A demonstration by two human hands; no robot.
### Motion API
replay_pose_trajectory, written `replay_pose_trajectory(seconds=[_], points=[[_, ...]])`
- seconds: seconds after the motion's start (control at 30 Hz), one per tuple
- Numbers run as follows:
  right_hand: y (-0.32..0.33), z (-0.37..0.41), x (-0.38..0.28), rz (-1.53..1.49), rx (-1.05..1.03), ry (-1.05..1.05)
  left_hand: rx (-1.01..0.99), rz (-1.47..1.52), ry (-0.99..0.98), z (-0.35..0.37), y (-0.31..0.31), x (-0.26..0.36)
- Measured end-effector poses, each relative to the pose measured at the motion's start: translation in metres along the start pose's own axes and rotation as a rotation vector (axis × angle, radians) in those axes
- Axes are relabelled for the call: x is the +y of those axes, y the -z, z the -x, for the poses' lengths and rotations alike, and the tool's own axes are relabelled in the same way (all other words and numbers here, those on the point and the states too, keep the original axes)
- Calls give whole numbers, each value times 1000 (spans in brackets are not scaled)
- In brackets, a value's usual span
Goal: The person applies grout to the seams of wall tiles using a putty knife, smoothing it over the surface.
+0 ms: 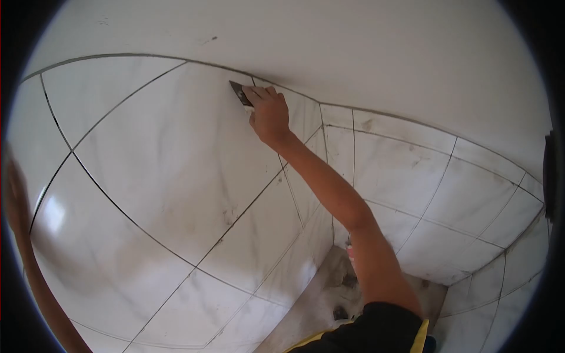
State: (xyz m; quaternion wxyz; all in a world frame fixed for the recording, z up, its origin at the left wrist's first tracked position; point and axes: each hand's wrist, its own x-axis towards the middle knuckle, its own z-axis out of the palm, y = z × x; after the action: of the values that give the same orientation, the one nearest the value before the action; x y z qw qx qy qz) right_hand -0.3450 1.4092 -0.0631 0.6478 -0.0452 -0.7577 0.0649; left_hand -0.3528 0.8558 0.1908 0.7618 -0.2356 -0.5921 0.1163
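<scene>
High on the tiled wall (176, 129), my right hand (271, 115) is closed around a putty knife (241, 94). The knife's dark, flat blade points up and left against a white marbled tile, just below the top edge of the tiling. The palm and fingers hide most of its handle. At the far left edge of the view, my left hand (15, 188) rests against the wall with its fingers stretched upward. The dark rim of the picture partly cuts it off.
Dark joint lines run between the tiles. A second tiled wall (406, 165) meets the first at a corner on the right. Plain white wall (365, 41) lies above the tiling. Far below is a dirty floor (318, 294) with small dark items.
</scene>
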Motion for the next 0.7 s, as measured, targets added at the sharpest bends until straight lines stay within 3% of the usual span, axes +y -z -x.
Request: replay_pose_trajectory(seconds=[0.13, 0.23, 0.27, 0.33, 0.37, 0.43, 0.5, 0.57, 0.63, 0.7], points=[[-10, -13, 16, 29, 96, -45, 13, 11, -11, 1, 1, 1], [3, -8, -5, -26, -30, 21, 3, 10, 52, 2, -2, 0], [-5, -14, 8, 72, 84, 59, 0, 9, 36, 1, 0, 3], [-8, -10, 0, 46, 44, 16, -16, 4, 21, -23, 17, 19], [-3, -16, -4, 30, 21, -23, -360, 141, 568, -60, 37, 38], [2, -19, -12, -47, -19, 37, -697, 283, 1117, -59, 35, 35], [-9, -25, -4, 72, 83, 14, -8, 6, 64, 0, 0, 3], [-3, -31, -14, 34, 132, 31, -30, 22, 89, 2, 2, 3], [3, -13, -42, -15, -27, 119, -43, 43, 113, 1, 0, 1], [1, -25, -48, -36, 2, 184, -50, -6, 65, 2, 1, -2]])
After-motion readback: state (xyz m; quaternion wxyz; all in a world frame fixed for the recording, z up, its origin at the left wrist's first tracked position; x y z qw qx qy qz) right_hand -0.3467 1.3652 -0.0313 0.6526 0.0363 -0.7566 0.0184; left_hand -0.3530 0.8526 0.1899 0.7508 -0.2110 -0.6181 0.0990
